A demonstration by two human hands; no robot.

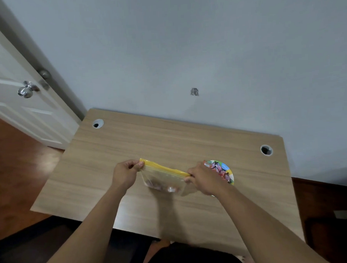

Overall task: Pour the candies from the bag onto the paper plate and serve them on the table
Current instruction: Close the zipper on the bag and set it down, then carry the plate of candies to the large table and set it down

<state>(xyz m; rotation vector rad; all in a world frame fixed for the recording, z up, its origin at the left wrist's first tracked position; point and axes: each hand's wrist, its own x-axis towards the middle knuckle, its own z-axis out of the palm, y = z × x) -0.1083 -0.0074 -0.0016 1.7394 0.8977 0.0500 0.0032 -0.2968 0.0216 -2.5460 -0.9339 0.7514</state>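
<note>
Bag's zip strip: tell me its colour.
Yellow, along the top of the clear bag; head view.

Single view only: head-worn wide-angle camera, looking forward and steeply down from above the near edge of the bench (169, 139). Both forearms enter from the bottom of frame, close to the lens. Bench top fills mid-frame; wall (184, 41) behind it takes the upper half. Door (18, 110) at left edge. Straight lines bow toward the corners.
</note>
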